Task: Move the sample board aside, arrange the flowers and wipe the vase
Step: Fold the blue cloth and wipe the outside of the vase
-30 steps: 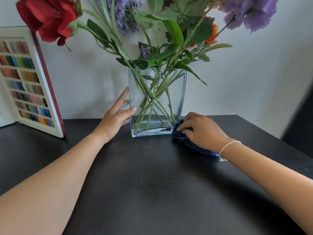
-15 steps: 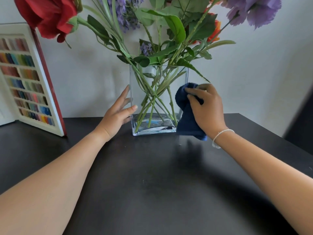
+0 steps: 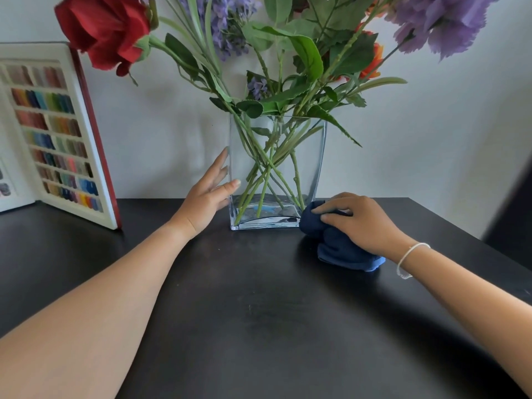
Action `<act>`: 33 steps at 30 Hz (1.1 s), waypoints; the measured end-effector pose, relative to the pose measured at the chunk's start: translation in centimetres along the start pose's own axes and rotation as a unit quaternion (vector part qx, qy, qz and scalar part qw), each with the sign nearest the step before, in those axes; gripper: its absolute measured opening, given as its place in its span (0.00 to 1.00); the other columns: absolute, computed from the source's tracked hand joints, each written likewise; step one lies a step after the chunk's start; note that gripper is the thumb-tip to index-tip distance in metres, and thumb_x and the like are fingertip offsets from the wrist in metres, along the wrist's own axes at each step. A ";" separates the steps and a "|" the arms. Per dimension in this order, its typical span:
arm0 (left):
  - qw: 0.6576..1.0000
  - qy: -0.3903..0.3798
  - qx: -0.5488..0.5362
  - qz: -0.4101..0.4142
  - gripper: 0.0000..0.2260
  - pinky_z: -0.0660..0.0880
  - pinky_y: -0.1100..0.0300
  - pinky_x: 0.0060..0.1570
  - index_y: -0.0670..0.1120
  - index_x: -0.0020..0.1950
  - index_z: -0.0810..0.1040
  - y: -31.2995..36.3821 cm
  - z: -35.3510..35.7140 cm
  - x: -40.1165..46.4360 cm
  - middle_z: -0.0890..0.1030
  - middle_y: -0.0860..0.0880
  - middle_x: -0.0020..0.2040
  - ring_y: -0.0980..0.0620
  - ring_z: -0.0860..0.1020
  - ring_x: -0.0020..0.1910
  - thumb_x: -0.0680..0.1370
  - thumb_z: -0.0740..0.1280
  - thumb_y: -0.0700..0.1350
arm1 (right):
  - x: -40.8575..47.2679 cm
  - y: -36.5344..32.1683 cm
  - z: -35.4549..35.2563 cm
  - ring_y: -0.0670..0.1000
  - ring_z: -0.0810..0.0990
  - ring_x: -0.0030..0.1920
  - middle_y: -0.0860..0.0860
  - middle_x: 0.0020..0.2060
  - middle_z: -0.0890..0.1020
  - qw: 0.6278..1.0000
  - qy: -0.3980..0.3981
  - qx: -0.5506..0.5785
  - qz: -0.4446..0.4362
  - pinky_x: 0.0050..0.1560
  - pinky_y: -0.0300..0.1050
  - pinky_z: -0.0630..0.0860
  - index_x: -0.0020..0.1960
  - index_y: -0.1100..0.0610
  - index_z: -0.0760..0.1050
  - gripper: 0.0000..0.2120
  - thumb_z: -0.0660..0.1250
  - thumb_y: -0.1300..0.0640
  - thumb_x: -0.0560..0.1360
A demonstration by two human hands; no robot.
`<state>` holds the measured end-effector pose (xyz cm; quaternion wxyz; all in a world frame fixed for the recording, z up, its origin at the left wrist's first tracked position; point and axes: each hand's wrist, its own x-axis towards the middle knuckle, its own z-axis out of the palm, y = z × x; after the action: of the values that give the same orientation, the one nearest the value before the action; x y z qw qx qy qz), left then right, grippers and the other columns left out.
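A clear rectangular glass vase (image 3: 311, 156) stands at the back of the black table (image 3: 259, 312), holding flowers (image 3: 288, 53): a red rose, purple blooms, an orange one, and green stems. My left hand (image 3: 208, 194) rests flat against the vase's left wall, fingers spread. My right hand (image 3: 361, 223) grips a dark blue cloth (image 3: 336, 243) bunched on the table, pressed to the vase's lower right corner. The sample board (image 3: 54, 133), a white frame of coloured swatches with a red edge, leans against the wall at the left.
A pale wall runs behind the table. The table's right edge falls away toward a dark area at far right. A white bracelet is on my right wrist.
My right hand had raised the cloth up the vase's right wall, then came back down to the base on the table. My left hand stays against the vase.
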<state>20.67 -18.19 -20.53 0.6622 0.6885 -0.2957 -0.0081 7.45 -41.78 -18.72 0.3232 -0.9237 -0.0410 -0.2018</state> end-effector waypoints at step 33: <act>0.994 0.059 0.094 0.013 0.16 0.74 0.54 0.59 0.63 0.62 0.69 6.2 6.4 -10.2 0.76 0.58 0.57 0.61 0.75 0.54 0.77 0.63 0.48 | -6.3 -4.3 -1.1 0.34 0.74 0.46 0.43 0.46 0.75 0.983 0.110 0.147 -0.022 0.45 0.20 0.65 0.44 0.45 0.78 0.13 0.66 0.64 0.73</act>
<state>7.22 -19.44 -19.52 0.6107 0.7433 -0.2644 0.0686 0.41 -38.74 -17.96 0.4532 -0.8372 -0.0546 -0.3013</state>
